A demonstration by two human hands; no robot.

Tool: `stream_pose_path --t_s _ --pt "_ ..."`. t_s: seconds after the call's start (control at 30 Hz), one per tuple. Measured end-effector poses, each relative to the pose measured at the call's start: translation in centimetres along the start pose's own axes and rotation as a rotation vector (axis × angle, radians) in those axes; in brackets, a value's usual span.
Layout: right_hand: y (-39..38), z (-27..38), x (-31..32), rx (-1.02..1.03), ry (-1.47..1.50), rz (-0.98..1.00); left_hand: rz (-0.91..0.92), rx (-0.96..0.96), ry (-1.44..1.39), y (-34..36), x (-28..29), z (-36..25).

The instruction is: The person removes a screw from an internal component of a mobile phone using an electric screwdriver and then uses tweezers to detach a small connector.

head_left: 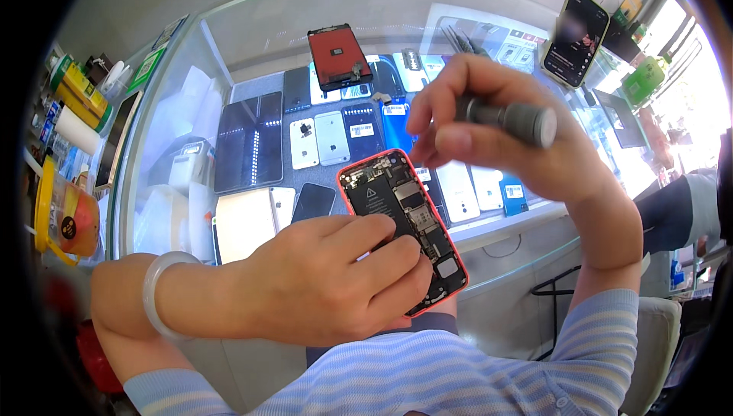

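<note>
Centrally, a phone (441, 239) with a coral-red rim lies open and slanted at the near side of a glass case (259, 34), its insides facing up. Its flat black battery (374, 195) carries a warning triangle and fine print too small to read. Beside that sit silvery metal shields and small dark connectors.

The left hand (328, 278) is across the phone's lower left part, fingers bent and tips hidden; whether it grips the phone cannot be told. A smooth, milky bangle (153, 298) circles that wrist. The right hand (496, 114), raised just above the phone's top end, is closed around a grey metal tool (527, 124), a ribbed cylinder with a flat silver end; the tool's tip is out of sight.

Beyond, a red-backed panel (336, 51) shows a small dark label. Under the glass, on grey cloth, are white-backed phones (333, 137) with small dark emblems, blue ones bearing barcode stickers (361, 130), and a glossy black tablet (248, 141). At upper right a lit phone (575, 38) stands upright, its white lettering too tiny to make out.
</note>
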State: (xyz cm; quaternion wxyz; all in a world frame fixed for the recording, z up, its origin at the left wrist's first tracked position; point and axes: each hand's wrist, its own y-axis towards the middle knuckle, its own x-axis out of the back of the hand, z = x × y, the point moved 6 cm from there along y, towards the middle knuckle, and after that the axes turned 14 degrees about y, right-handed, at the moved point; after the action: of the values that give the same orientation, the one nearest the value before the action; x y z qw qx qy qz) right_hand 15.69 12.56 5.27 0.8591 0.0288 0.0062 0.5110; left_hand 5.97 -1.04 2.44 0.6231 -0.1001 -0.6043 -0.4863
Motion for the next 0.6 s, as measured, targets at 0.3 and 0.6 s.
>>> stream_pose_path --t_s 0.3,0.6 --pt "0.7 -1.0 0.3 0.039 -0.073 -0.003 -0.101 -0.044 -0.04 -0.3 0.2 -0.2" --pt "0.6 -1.4 -0.1 0.072 -0.073 0.034 0.073 0.103 -0.202 0.6 -0.4 1.0"
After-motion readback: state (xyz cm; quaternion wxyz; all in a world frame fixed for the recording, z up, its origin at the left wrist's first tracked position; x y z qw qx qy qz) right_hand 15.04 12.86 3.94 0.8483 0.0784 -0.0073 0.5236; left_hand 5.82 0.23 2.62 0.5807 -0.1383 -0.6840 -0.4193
